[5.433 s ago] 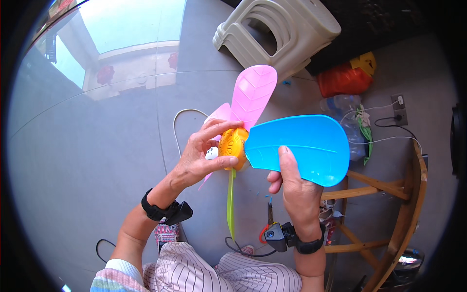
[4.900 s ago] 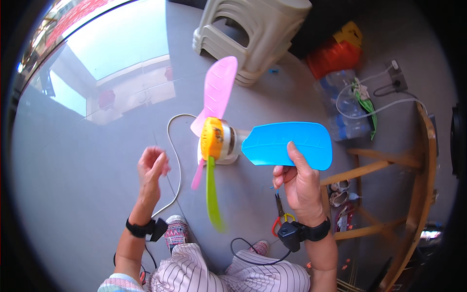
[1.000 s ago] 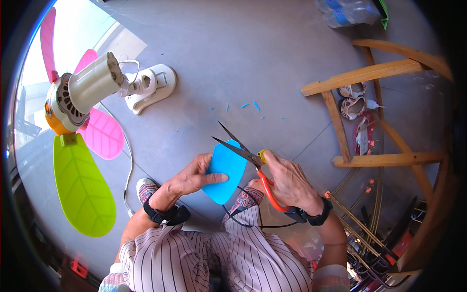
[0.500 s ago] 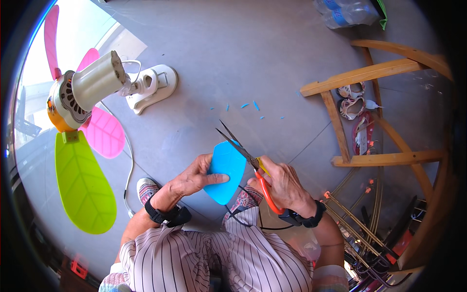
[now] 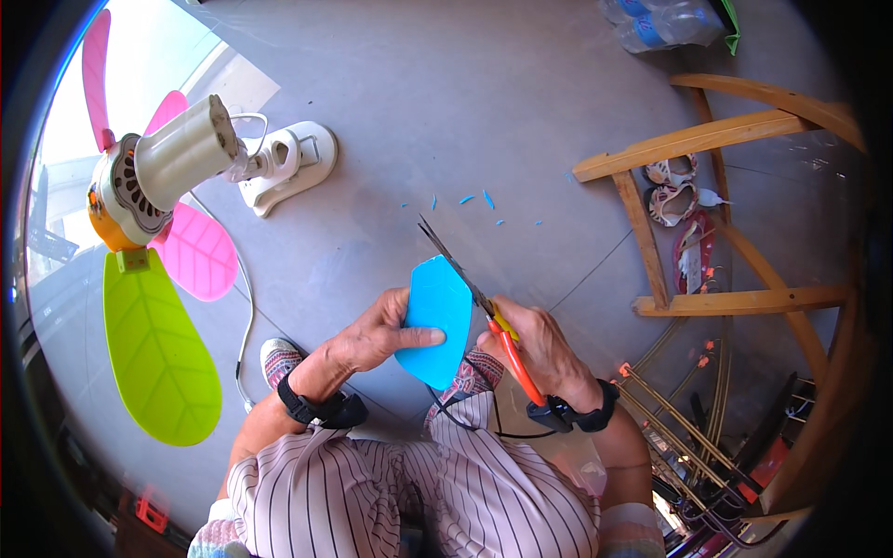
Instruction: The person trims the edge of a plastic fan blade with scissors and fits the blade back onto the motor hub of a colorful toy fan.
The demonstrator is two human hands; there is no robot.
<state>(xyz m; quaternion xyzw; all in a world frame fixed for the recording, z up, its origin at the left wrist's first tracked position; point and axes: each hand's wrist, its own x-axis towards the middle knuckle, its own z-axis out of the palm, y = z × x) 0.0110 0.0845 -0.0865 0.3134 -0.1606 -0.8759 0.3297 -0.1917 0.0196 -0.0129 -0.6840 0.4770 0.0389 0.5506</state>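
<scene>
Just below frame centre, a blue plastic piece (image 5: pixel 435 307) is gripped by the fingers of the left hand (image 5: pixel 372 335). Scissors (image 5: pixel 513 358) are gripped by the fingers of the right hand (image 5: pixel 547 349) along the piece's right edge. Blue scraps (image 5: pixel 488 200) are strewn above, on the floor (image 5: pixel 391 112).

Left hand (image 5: pixel 377 333) is gripping a blue plastic blade (image 5: pixel 433 321), thumb lying across its face. Right hand (image 5: pixel 544 346) is holding scissors (image 5: pixel 490 312), cutting edges nearly together and lining up along the plastic's right edge; from here I'm not quite making out whether they're biting in. Small blue scraps (image 5: pixel 488 199) are lying on the grey floor (image 5: pixel 419 112) beyond the scissor tips. Off left, a white fan (image 5: pixel 181 158) is showing pink blades (image 5: pixel 197 253) and one green blade (image 5: pixel 160 344). Off right, shoes (image 5: pixel 672 205) are sitting by a wooden frame (image 5: pixel 693 149); clear bottles (image 5: pixel 665 23) are lying farther up.
</scene>
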